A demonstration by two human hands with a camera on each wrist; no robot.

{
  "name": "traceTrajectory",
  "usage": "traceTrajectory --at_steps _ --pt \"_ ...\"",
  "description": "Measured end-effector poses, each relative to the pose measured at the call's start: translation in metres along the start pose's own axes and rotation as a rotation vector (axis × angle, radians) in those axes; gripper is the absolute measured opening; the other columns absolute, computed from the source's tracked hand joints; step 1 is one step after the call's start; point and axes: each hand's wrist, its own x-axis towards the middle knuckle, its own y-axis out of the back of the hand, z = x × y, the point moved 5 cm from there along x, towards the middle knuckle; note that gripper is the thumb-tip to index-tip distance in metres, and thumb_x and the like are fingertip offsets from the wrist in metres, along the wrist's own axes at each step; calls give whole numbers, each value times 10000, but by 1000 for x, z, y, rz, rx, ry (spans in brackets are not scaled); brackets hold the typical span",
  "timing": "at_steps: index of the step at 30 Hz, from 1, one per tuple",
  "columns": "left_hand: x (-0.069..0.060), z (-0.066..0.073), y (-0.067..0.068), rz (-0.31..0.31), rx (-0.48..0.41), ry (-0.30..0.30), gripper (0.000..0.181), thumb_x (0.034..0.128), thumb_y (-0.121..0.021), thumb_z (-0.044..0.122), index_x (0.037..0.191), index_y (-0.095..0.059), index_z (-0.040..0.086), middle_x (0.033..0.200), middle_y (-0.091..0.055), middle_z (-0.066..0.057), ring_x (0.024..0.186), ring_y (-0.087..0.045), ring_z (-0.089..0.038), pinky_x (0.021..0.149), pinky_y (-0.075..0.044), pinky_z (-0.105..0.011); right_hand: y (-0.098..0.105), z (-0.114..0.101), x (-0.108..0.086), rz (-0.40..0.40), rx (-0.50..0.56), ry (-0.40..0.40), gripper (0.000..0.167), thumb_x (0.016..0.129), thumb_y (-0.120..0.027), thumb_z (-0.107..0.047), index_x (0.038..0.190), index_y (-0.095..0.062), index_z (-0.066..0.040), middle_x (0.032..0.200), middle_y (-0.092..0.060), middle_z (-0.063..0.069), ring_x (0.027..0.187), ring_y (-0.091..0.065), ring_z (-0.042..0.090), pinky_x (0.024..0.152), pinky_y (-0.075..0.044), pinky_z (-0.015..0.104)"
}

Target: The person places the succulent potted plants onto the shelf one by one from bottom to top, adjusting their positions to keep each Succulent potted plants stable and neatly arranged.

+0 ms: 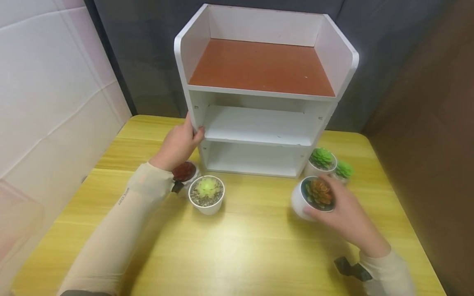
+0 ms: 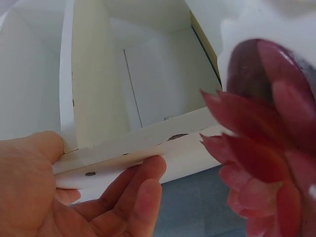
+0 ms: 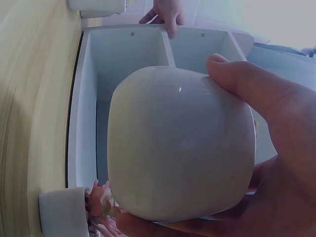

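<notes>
My right hand [image 1: 349, 216] holds a white pot [image 1: 300, 202] with an orange-green succulent [image 1: 319, 192], off the front right of a white shelf unit [image 1: 261, 98]. In the right wrist view the pot's smooth side [image 3: 180, 143] fills the middle, with thumb and fingers around it. My left hand [image 1: 177, 144] grips the unit's left side panel, thumb at the front edge and fingers along the outer face [image 2: 133, 192]. Below that wrist stands a pot with a dark red succulent [image 1: 184, 171], partly hidden by the sleeve. Beside it is a pot with a yellow-green succulent [image 1: 206, 189].
Two pots with green succulents, one nearer [image 1: 321, 158] and one farther right [image 1: 344, 169], stand by the unit's right foot. The unit has a brown top board [image 1: 263, 65] and two white compartments below. Dark cloth [image 1: 148, 61] hangs behind the wooden table [image 1: 237, 250].
</notes>
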Motion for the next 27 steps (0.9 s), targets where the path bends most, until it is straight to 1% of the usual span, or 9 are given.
traceTrajectory --at_steps 4,8,10,19,27 --pt "0 1 0 0 -3 -3 675 1141 -488 324 1678 -172 67 1396 -633 -321 1004 -692 -396 848 -567 -552 -2 0 0 -9 -1 -10 1020 867 -928 -458 1634 -415 -23 1546 -536 257 1370 -530 498 1088 -425 728" --pt "0 1 0 -4 -7 3 681 1143 -491 322 1683 -159 75 1382 -642 -311 939 -678 -375 773 -553 -504 -3 0 1 -12 0 -8 1021 867 -928 -455 1633 -413 -18 1555 -527 260 1374 -528 501 1090 -425 726" --pt "0 0 0 -5 -8 5 680 1143 -491 322 1683 -159 75 1377 -644 -310 927 -674 -372 759 -548 -494 -3 0 1 -13 -1 -7 1023 866 -929 -455 1634 -411 -18 1556 -526 259 1375 -527 499 1091 -424 726" --pt "0 0 -1 -11 -11 15 694 1145 -481 332 1697 -137 90 1432 -616 -305 923 -662 -367 739 -540 -483 -7 1 2 -26 7 -8 1047 851 -938 -458 1629 -406 -2 1548 -527 270 1370 -529 503 1097 -415 731" --pt "0 0 0 -8 -3 10 684 1143 -478 330 1686 -150 74 1395 -635 -313 921 -667 -370 747 -538 -491 -9 -1 4 -29 12 15 1033 856 -937 -450 1619 -414 9 1547 -530 269 1377 -531 489 1112 -411 714"
